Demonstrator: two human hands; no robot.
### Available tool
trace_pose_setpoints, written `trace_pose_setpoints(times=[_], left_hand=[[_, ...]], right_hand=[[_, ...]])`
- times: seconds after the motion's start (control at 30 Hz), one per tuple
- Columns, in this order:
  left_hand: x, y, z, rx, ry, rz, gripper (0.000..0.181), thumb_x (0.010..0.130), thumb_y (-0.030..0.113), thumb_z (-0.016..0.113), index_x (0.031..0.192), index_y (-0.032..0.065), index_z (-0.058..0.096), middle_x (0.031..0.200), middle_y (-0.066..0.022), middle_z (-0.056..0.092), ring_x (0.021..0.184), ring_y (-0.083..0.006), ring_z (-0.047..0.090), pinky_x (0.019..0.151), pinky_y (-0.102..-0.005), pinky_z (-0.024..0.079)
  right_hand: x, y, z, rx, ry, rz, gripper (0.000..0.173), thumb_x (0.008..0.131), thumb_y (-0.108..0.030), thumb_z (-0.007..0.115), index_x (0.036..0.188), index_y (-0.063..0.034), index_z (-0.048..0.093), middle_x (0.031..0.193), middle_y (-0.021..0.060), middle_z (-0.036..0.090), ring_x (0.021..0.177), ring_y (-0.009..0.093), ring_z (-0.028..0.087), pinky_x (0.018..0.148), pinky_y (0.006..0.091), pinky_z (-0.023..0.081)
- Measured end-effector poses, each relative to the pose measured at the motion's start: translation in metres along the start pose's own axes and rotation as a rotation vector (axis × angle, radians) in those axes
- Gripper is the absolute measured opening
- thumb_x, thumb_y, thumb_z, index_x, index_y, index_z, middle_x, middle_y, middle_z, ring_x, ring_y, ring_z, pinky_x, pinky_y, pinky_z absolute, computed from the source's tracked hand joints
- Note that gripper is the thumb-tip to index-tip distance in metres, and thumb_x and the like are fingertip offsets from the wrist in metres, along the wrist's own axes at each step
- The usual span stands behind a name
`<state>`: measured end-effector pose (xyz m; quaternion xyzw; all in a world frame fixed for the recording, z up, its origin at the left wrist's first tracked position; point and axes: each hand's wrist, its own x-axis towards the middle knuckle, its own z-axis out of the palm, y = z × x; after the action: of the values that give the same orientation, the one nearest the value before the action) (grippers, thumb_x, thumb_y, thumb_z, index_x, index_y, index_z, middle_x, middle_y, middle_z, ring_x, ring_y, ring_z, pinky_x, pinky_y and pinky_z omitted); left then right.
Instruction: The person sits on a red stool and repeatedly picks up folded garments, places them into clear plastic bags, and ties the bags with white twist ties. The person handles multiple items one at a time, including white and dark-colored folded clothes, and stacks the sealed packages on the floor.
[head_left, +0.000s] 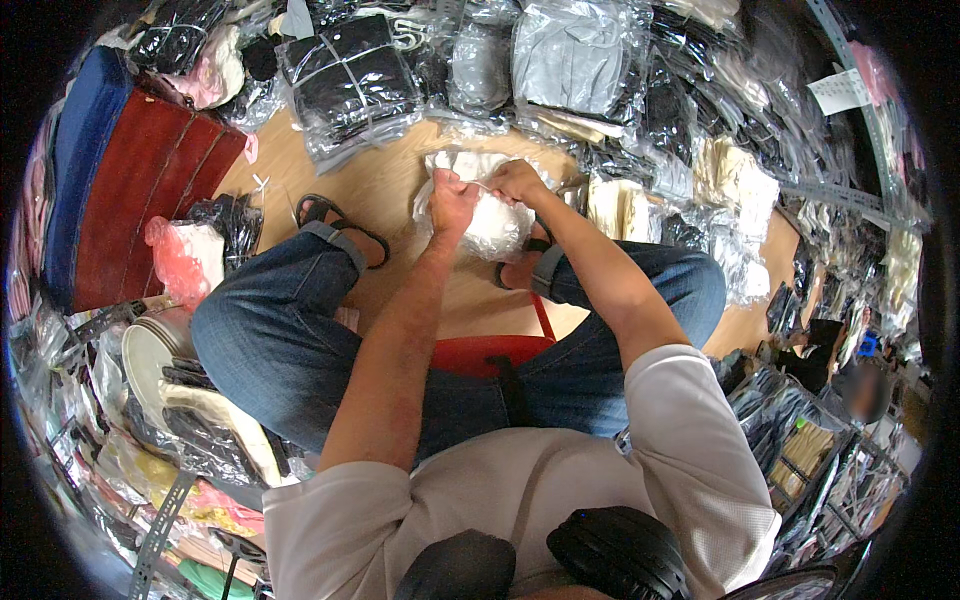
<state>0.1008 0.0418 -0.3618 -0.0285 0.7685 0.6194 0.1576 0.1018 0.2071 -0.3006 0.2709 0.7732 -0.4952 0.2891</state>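
A bundle of white goods in clear plastic wrap (496, 229) lies on the wood-look floor between my feet. My left hand (454, 204) is over its left part, with the thumb and fingers pinched on a thin white cord (480, 184). Across from it, my right hand (517, 181) has its fingers curled around the same cord above the bundle. A short stretch of cord runs between the two hands. Whether it passes under the bundle is hidden.
Plastic-wrapped dark packs (352, 82) and a grey pack (570, 60) line the far side. Dark red and blue stacked slabs (127, 195) stand at left, near a pink plastic bag (176, 255). A perforated metal shelf post (862, 97) rises at right. I sit on a red seat (480, 352).
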Motion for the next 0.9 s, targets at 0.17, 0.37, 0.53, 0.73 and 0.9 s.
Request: trace_pose_setpoints(times=[0.17, 0.37, 0.53, 0.73, 0.9], left_hand=[[0.0, 0.014, -0.002, -0.022, -0.079, -0.062, 0.026, 0.075, 0.013, 0.073, 0.089, -0.002, 0.057, 0.076, -0.0121, 0.07, 0.062, -0.02, 0.066, 0.061, -0.0321, 0.052], [0.008, 0.008, -0.009, -0.134, -0.265, -0.236, 0.025, 0.082, 0.018, 0.07, 0.093, -0.0037, 0.062, 0.08, -0.015, 0.07, 0.066, -0.0198, 0.067, 0.062, -0.0322, 0.055], [0.006, 0.056, -0.018, -0.355, -0.622, -0.78, 0.031, 0.091, 0.023, 0.064, 0.107, -0.003, 0.063, 0.098, -0.0165, 0.07, 0.085, -0.0235, 0.07, 0.075, -0.0313, 0.059], [-0.003, 0.045, -0.017, -0.432, -0.654, -0.555, 0.033, 0.093, 0.025, 0.063, 0.114, -0.0011, 0.062, 0.105, -0.0148, 0.069, 0.094, -0.0208, 0.068, 0.084, -0.0291, 0.056], [0.006, 0.024, -0.028, -0.243, -0.772, -0.424, 0.026, 0.091, 0.023, 0.064, 0.1, -0.0009, 0.067, 0.088, -0.0112, 0.071, 0.073, -0.0165, 0.067, 0.067, -0.028, 0.055]], right_hand=[[-0.003, 0.0, -0.009, 0.144, -0.108, 0.041, 0.023, 0.084, -0.019, 0.069, 0.071, -0.0011, 0.064, 0.057, 0.002, 0.055, 0.042, 0.01, 0.044, 0.039, 0.0264, 0.035], [-0.01, -0.018, -0.019, 0.212, -0.238, 0.147, 0.021, 0.085, -0.017, 0.066, 0.069, -0.0039, 0.06, 0.056, 0.0009, 0.051, 0.043, 0.01, 0.04, 0.04, 0.0266, 0.034], [0.003, 0.002, -0.022, 0.287, -0.257, 0.176, 0.017, 0.085, -0.013, 0.063, 0.07, -0.0054, 0.058, 0.058, 0.0006, 0.051, 0.046, 0.009, 0.041, 0.044, 0.0254, 0.032], [-0.002, -0.008, -0.023, 0.364, -0.315, 0.198, 0.014, 0.084, -0.009, 0.061, 0.071, -0.0055, 0.06, 0.064, 0.0008, 0.053, 0.047, 0.01, 0.041, 0.044, 0.0247, 0.031], [-0.005, -0.006, -0.016, 0.266, -0.331, 0.1, 0.008, 0.08, -0.002, 0.059, 0.086, -0.0066, 0.057, 0.068, 0.001, 0.054, 0.049, 0.01, 0.043, 0.042, 0.0258, 0.034]])
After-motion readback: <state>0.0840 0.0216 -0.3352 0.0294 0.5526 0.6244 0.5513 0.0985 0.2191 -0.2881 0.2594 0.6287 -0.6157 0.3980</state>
